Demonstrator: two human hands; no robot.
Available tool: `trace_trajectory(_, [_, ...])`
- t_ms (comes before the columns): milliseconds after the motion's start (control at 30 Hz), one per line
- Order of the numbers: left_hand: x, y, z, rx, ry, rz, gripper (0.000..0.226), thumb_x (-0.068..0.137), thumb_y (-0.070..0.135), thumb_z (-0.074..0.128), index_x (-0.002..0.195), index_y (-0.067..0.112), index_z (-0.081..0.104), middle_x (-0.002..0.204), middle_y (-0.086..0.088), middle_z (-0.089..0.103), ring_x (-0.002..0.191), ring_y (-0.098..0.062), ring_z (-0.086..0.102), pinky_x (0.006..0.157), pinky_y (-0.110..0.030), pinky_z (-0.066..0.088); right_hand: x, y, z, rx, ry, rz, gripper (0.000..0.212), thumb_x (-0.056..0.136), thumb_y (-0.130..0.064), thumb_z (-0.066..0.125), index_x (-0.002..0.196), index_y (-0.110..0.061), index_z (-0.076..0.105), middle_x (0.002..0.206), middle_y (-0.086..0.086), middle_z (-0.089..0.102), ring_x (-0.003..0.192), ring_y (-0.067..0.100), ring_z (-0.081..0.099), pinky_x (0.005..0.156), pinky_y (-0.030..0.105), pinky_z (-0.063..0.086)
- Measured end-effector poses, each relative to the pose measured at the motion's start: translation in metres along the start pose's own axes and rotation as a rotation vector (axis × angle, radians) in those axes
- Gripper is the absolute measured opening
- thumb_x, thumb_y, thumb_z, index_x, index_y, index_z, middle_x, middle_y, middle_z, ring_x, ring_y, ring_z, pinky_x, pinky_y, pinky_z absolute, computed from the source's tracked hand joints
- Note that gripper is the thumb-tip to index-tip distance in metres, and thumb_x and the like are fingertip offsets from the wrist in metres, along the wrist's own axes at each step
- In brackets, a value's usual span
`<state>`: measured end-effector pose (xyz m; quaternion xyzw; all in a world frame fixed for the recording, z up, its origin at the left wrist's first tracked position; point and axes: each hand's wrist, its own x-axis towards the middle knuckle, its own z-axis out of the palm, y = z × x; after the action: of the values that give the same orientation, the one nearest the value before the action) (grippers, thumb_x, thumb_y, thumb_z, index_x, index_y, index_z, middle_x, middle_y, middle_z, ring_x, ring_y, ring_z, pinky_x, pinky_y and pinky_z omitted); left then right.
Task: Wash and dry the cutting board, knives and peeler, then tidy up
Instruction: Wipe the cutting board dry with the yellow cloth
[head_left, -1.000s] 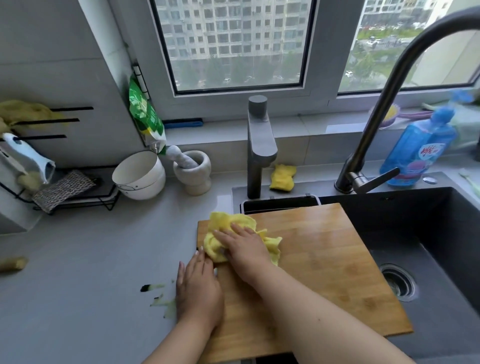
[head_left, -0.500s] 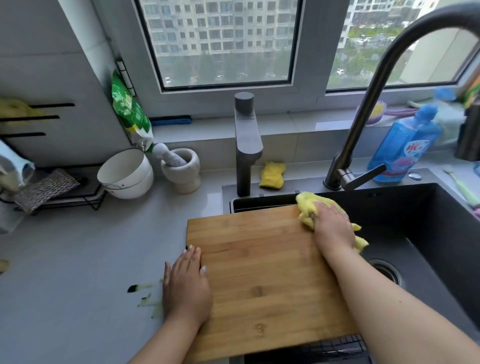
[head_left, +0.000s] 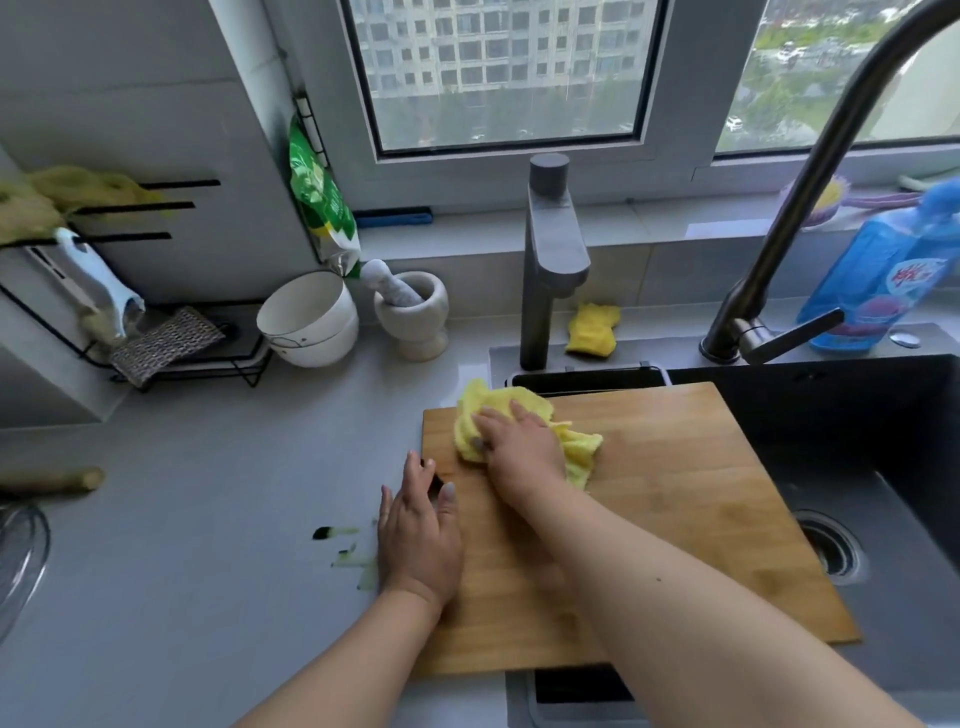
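A wooden cutting board (head_left: 675, 509) lies flat across the left end of the dark sink (head_left: 883, 426), partly on the counter. My right hand (head_left: 519, 452) presses a crumpled yellow cloth (head_left: 576, 447) onto the board's far left corner, fingers spread over it. My left hand (head_left: 418, 535) rests flat with straight fingers on the board's left edge. A white-handled peeler (head_left: 98, 291) hangs on the black wall rack at the far left. No knives show.
Vegetable peel scraps (head_left: 343, 545) lie on the grey counter left of my left hand. Behind stand a white bowl (head_left: 306, 322), a stone mortar with pestle (head_left: 413, 312), a short grey tap (head_left: 550, 260), a tall curved faucet (head_left: 769, 260), a blue detergent bottle (head_left: 883, 280) and a yellow sponge (head_left: 592, 330).
My right hand swept the yellow cloth from the board's left to its far right corner, then back to the far left corner. My left hand stayed on the left edge.
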<state>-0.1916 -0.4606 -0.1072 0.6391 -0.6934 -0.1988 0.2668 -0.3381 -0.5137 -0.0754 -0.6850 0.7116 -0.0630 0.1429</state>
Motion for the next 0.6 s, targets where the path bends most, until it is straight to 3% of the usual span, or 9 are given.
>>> trace_trajectory(333, [0.002,-0.001,-0.002,0.132,-0.029,0.004,0.094,0.079,0.06,-0.006,0.148,0.006,0.026,0.146,0.0,0.047,0.139,-0.013,0.036,0.119,-0.035,-0.005,-0.075,0.004,0.01,0.049,0.011,-0.188,0.049,0.101,-0.015,0.037,0.147,-0.031,0.033,0.155,-0.013,0.028,0.147,0.011,0.013,0.118,0.027,0.008])
trace_trajectory(400, [0.002,0.001,-0.002,0.164,-0.038,-0.001,0.09,0.082,0.06,-0.004,0.148,0.008,0.027,0.146,0.003,0.047,0.14,-0.009,0.035,0.119,-0.035,-0.007,-0.087,0.028,0.003,0.038,0.025,-0.142,0.051,0.101,-0.013,0.036,0.148,-0.032,0.031,0.156,-0.014,0.026,0.147,0.008,0.012,0.117,0.024,0.007])
trace_trajectory(500, [0.001,0.004,-0.001,0.184,-0.061,-0.037,0.065,0.098,0.049,0.013,0.148,0.01,0.027,0.147,0.005,0.045,0.139,-0.006,0.034,0.119,-0.034,-0.011,-0.103,0.072,-0.016,0.058,0.055,0.028,0.05,0.102,-0.014,0.034,0.147,-0.034,0.032,0.156,-0.016,0.024,0.146,0.007,0.014,0.115,0.022,0.011])
trace_trajectory(600, [0.001,0.006,-0.001,0.197,-0.056,-0.043,0.06,0.099,0.044,0.014,0.148,0.012,0.028,0.148,0.005,0.044,0.14,-0.006,0.032,0.118,-0.03,-0.013,-0.118,0.118,-0.032,0.144,0.088,0.294,0.048,0.1,-0.021,0.035,0.145,-0.038,0.035,0.157,-0.007,0.025,0.143,0.017,0.026,0.112,0.034,0.026])
